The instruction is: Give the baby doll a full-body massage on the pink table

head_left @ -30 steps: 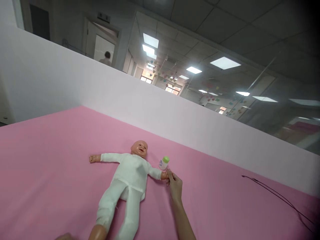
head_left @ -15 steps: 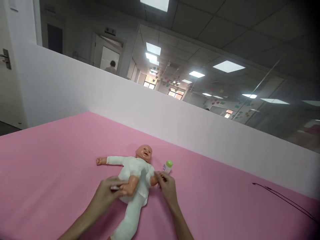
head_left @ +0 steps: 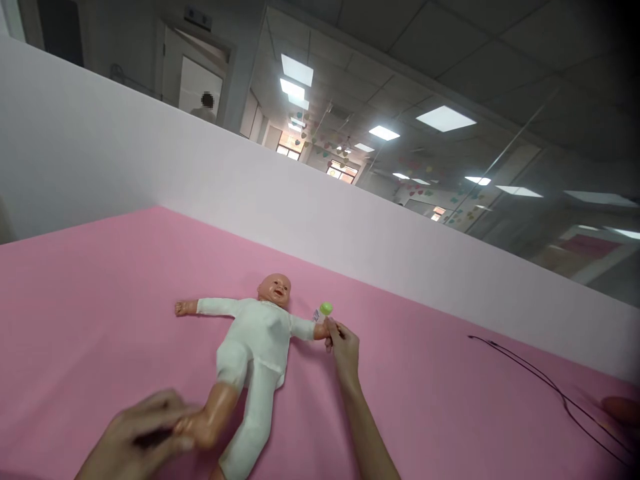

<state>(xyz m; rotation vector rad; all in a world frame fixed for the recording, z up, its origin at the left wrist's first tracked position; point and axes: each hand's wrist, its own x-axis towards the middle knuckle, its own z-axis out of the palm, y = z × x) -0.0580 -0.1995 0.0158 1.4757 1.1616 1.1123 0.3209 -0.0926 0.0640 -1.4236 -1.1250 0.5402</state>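
Observation:
A baby doll with a white cloth body lies on its back, its bald head toward the wall and both arms stretched sideways. My left hand, slightly blurred, is closed around the toes of the bare foot at lower left. With thumb and fingers my right hand pinches the doll's small hand on the right. Just behind that hand stands a small bottle with a green cap; my fingers partly cover it. The other leg lies straight, its foot cut off by the lower edge.
A pink padded surface lies under everything, bounded by a white low wall with glass above. On the right a thin black cable runs toward a blurred brownish thing at the edge. Behind the glass a person appears near a door.
My left hand has pulled the doll's bent leg down to the lower left, straightening it. My right hand has drawn the doll's arm outward. The view has shifted slightly.

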